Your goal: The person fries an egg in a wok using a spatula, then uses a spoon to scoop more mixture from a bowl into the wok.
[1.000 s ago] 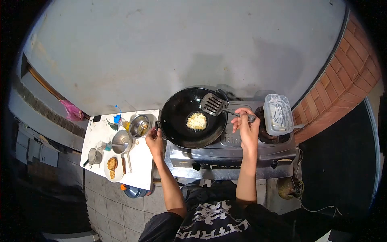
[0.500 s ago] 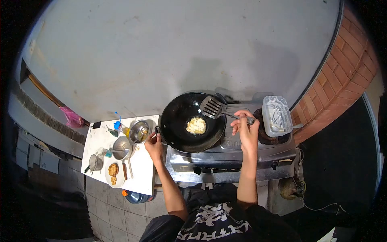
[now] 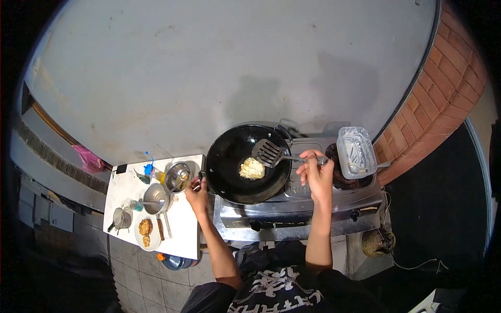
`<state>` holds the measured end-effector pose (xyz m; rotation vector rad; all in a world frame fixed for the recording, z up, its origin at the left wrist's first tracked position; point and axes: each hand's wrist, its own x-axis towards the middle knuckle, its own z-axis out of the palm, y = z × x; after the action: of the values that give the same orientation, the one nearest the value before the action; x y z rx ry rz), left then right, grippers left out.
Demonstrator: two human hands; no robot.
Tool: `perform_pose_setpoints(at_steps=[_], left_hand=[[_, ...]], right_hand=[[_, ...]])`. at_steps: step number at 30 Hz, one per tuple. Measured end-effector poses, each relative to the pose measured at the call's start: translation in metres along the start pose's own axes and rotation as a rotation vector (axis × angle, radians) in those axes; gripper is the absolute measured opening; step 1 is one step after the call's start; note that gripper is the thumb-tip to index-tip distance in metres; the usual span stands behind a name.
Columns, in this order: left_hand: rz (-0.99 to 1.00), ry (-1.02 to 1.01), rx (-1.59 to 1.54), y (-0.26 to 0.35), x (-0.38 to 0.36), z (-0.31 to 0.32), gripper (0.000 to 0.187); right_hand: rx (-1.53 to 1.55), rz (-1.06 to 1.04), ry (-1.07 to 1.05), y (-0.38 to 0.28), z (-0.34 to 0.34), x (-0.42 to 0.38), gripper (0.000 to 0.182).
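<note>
My right hand (image 3: 316,175) is closed around the handle of a slotted spatula (image 3: 269,153). The spatula's head is over the black wok (image 3: 228,183), at the upper right edge of a pale yellow piece of frying food (image 3: 251,168). Whether the two touch is hard to tell. At the wok's left side, the fingers of my left hand (image 3: 196,197) are closed at its loop handle (image 3: 202,176). The wok sits on the left part of a steel gas stove (image 3: 300,215).
On the white table (image 3: 182,229) at left are a plate (image 3: 140,240) with browned food, a metal bowl (image 3: 176,171), a saucepan (image 3: 155,198), a strainer (image 3: 122,219) and a blue-capped bottle (image 3: 148,169). A plastic container (image 3: 357,151) with a spoon rests on the right burner.
The spatula's head has moved down and left, to the edge of the food. The wok appears tilted slightly differently. The whole view has shifted a little.
</note>
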<state>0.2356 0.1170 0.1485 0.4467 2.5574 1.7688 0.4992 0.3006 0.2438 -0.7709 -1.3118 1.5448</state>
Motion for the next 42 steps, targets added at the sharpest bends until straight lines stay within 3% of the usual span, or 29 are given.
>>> perform_pose_setpoints(at_steps=[10, 12, 16, 23, 26, 27, 30, 42], left_hand=[[0.098, 0.039, 0.002, 0.001, -0.01, -0.009, 0.029], [0.065, 0.071, -0.051, 0.013, -0.021, -0.012, 0.029], [0.046, 0.055, -0.16, 0.011, -0.024, -0.013, 0.029], [0.01, 0.106, -0.209, 0.03, -0.021, -0.017, 0.022], [0.07, 0.092, -0.238, 0.023, -0.011, -0.015, 0.027], [0.046, 0.084, -0.226, 0.031, -0.013, -0.015, 0.036], [-0.041, 0.009, -0.264, 0.024, -0.011, -0.013, 0.04], [0.022, -0.033, -0.301, 0.005, 0.011, -0.025, 0.032]], right_hand=[[-0.155, 0.078, 0.092, -0.002, 0.001, -0.003, 0.026], [-0.194, -0.053, 0.09, 0.006, 0.002, -0.003, 0.032], [-0.21, -0.003, 0.096, 0.001, 0.004, -0.001, 0.028], [-0.204, -0.094, 0.129, -0.006, 0.017, -0.002, 0.031], [-0.244, -0.136, 0.149, -0.004, 0.016, -0.005, 0.033], [-0.245, -0.168, 0.156, -0.004, 0.015, -0.004, 0.035], [-0.285, -0.157, 0.173, -0.009, 0.014, -0.008, 0.035], [-0.306, -0.181, 0.216, -0.017, 0.039, -0.029, 0.032]])
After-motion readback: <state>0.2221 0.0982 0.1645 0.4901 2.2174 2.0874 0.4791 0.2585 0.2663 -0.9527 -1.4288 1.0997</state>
